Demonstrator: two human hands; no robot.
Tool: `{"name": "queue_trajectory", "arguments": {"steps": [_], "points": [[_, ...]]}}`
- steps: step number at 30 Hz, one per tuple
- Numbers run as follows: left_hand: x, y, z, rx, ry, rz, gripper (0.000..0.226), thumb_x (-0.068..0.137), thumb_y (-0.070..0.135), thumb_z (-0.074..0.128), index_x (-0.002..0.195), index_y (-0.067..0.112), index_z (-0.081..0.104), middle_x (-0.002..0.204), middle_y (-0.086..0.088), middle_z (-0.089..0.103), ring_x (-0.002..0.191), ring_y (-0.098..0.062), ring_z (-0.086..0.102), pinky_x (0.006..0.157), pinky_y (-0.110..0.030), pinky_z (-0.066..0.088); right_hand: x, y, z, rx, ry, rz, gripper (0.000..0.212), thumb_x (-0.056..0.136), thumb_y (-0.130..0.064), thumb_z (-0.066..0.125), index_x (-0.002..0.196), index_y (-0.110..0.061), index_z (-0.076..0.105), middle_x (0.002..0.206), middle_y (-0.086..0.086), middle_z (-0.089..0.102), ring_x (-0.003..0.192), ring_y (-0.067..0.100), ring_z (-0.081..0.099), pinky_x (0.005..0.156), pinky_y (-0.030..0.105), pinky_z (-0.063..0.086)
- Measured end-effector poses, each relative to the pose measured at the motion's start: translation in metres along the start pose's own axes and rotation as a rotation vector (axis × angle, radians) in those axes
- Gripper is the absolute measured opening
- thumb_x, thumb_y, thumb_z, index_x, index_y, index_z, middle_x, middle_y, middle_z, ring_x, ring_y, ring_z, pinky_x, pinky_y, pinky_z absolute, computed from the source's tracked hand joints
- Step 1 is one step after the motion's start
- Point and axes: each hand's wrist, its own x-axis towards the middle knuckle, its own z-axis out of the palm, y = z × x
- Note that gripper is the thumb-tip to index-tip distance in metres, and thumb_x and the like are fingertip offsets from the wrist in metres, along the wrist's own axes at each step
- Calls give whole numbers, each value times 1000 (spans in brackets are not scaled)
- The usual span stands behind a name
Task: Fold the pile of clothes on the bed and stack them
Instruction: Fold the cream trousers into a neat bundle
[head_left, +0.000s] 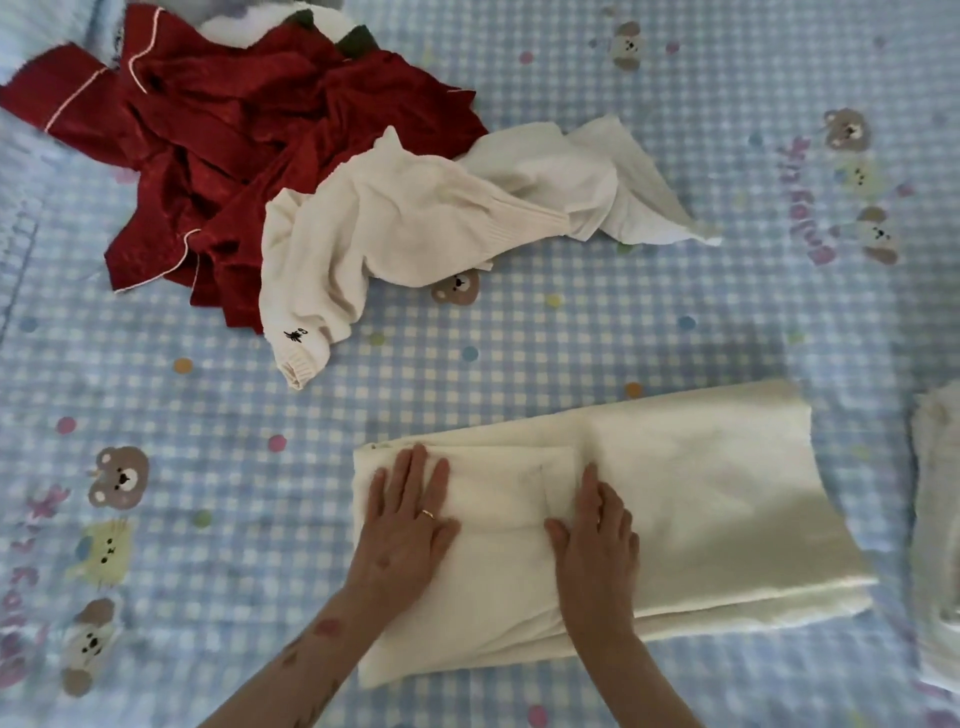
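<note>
- Head view: cream garment (675, 499) lying half-folded near the centre of the bed (571, 338), folded layers at its left end.
- Left hand (410, 525) and right hand (597, 525) flat, fingers spread, pressing that left end; apart from each other, gripping nothing.
- Best done by smoothing outward to the right, squaring the edges before the next fold.
- Unfolded pile far left: red clothes (218, 150) with a white sweater (415, 223) draped over their right edge.
- Pale folded stack (937, 519) at the right edge, the likely place for the finished piece.
</note>
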Motion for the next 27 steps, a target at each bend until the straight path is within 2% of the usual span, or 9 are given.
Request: {"name": "queue_trajectory", "arguments": {"steps": [2,4,9,12,16,18,20,24,27], "points": [[-2,13,7,3,11,50,64,94,41,29,150,13,14,158,-13,7,146,-27,5,116,-43,4,-7,-11,4,-62,49,-190,61,90,-37,45,145,-13,34,145,10,41,130,28,41,101,48,37],[-2,27,13,63,-25,111,63,94,43,27,150,16,14,159,-10,7,146,-25,9,116,-43,6,-12,-5,14,-141,-56,-382,57,90,-39,41,143,-18,39,153,8,32,141,29,30,108,53,24],[4,47,5,153,-87,17,64,90,45,27,144,10,33,154,-14,22,143,-26,16,113,-43,6,7,58,10,-209,-177,-475,58,92,-45,40,144,-21,37,155,3,24,140,26,33,109,50,22],[15,77,-6,112,21,34,57,88,28,30,136,0,44,149,-20,28,139,-32,27,113,-42,8,19,103,-12,-178,-114,-300,54,98,-41,26,145,-16,33,155,6,25,142,26,29,111,51,22],[81,157,-16,74,40,252,53,91,20,28,139,2,41,147,-19,36,137,-35,34,115,-48,19,23,169,-49,-225,-54,-75,57,101,-38,8,144,-17,39,154,9,30,142,27,28,111,52,22],[123,196,-17,65,-17,252,50,98,19,27,146,4,26,154,-17,23,143,-33,21,117,-46,11,23,190,-61,-227,-4,-23,50,100,-31,19,140,-16,46,152,12,33,139,30,33,110,53,23],[162,230,-17,26,-32,268,49,101,19,28,147,6,20,154,-15,23,143,-30,19,117,-42,7,23,206,-69,-225,47,67,48,91,-20,35,137,-17,50,149,15,37,136,33,38,109,55,27],[220,291,-30,-42,-76,392,50,99,23,37,147,10,25,138,-12,46,125,-28,43,104,-38,31,19,217,-84,-56,138,246,47,89,-22,40,134,-19,53,139,16,49,123,35,53,91,48,48],[246,325,-45,-193,-320,376,56,91,20,55,142,14,34,140,-9,47,129,-25,43,106,-38,35,19,216,-91,102,225,272,50,89,-17,58,138,-14,48,129,12,58,107,34,59,75,44,53]]}}
